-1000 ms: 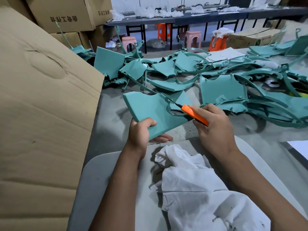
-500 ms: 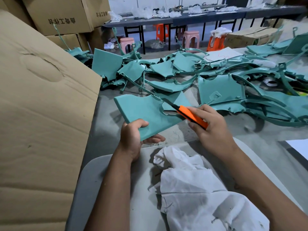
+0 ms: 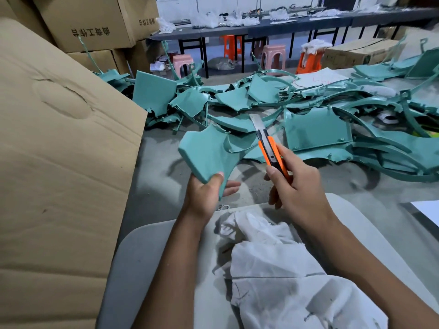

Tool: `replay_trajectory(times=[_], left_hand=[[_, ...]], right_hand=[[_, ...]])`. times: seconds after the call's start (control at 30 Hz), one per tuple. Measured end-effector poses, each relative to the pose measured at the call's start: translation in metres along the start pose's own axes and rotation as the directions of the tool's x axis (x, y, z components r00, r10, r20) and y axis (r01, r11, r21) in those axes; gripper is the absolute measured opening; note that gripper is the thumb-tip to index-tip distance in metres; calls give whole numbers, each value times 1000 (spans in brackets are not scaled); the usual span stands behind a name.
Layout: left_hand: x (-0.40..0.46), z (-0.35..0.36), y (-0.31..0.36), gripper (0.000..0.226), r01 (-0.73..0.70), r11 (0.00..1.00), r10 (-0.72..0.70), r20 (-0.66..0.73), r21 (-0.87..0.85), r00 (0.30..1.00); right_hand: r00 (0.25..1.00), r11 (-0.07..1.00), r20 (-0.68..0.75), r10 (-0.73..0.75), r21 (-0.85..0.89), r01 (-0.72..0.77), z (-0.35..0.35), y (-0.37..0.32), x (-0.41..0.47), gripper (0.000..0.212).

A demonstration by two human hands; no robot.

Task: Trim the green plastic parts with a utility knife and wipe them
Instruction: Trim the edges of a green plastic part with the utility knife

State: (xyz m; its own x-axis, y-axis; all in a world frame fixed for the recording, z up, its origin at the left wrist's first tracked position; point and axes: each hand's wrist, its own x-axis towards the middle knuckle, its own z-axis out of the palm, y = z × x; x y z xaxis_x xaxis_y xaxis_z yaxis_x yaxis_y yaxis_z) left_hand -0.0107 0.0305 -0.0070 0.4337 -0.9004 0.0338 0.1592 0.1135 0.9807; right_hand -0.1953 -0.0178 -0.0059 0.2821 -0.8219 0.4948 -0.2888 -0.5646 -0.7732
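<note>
1. My left hand [image 3: 204, 193] holds a green plastic part [image 3: 209, 155] by its near corner, thumb pressed on the top face and the other fingers [image 3: 231, 186] curled underneath, so the piece is pinched between them.
2. The part is raised above the grey tabletop [image 3: 154, 176], tilted, with its broad smooth face toward me and a thin curved strip [image 3: 234, 148] still attached along its right edge.
3. My right hand [image 3: 297, 188] grips an orange utility knife [image 3: 270, 153], fingers wrapped round the handle and thumb lying along its side.
4. The blade [image 3: 256, 122] is extended and points up and away from me, just beside the right edge of the part; I cannot tell whether it touches the plastic.
5. A white cloth [image 3: 280, 269] lies crumpled below my forearms on a pale grey board [image 3: 152, 257] at the near edge.
6. Beyond my hands a pile of green parts [image 3: 316, 131] and loose curved strips spreads across the tabletop.
7. A large sheet of brown cardboard [image 3: 59, 162] leans along my left side, with cardboard boxes [image 3: 90, 22] stacked behind it.
8. Farther back stand a long dark bench [image 3: 297, 26] and several orange and pink stools [image 3: 273, 55] on the floor.
</note>
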Motion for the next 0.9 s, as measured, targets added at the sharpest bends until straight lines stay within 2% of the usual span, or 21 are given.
replay_trajectory(times=[0.07, 0.17, 0.33, 0.47, 0.67, 0.73, 0.83, 0.9], left_hand=[[1, 2, -7, 26, -6, 996, 4, 26, 84, 1000], [1, 3, -13, 26, -27, 982, 19, 41, 189, 999], [0, -1, -19, 38, -111, 928, 84, 92, 354, 992], [0, 0, -17, 43, -84, 934, 67, 61, 348, 996], [-2, 1, -16, 42, -89, 931, 78, 46, 354, 996], [-2, 0, -16, 42, -104, 912, 88, 60, 396, 994], [-3, 1, -16, 43, -140, 882, 125, 64, 450, 990], [-5, 2, -13, 47, -161, 867, 144, 71, 472, 987]], right_hand=[[999, 999, 8, 36, 6, -36, 4, -6, -4, 57], [998, 993, 29, 63, 94, -65, 12, -13, -7, 58], [995, 995, 46, 93, 33, -95, 21, -18, -9, 56], [988, 989, 62, 142, 35, -144, 23, -22, -11, 54], [983, 983, 13, 181, -29, -180, 25, -21, -12, 54], [984, 984, 30, 177, 28, -178, 24, -22, -13, 55], [972, 943, 72, 224, 236, -235, 19, -21, -14, 54], [975, 963, 29, 219, 153, -221, 19, -17, -11, 53]])
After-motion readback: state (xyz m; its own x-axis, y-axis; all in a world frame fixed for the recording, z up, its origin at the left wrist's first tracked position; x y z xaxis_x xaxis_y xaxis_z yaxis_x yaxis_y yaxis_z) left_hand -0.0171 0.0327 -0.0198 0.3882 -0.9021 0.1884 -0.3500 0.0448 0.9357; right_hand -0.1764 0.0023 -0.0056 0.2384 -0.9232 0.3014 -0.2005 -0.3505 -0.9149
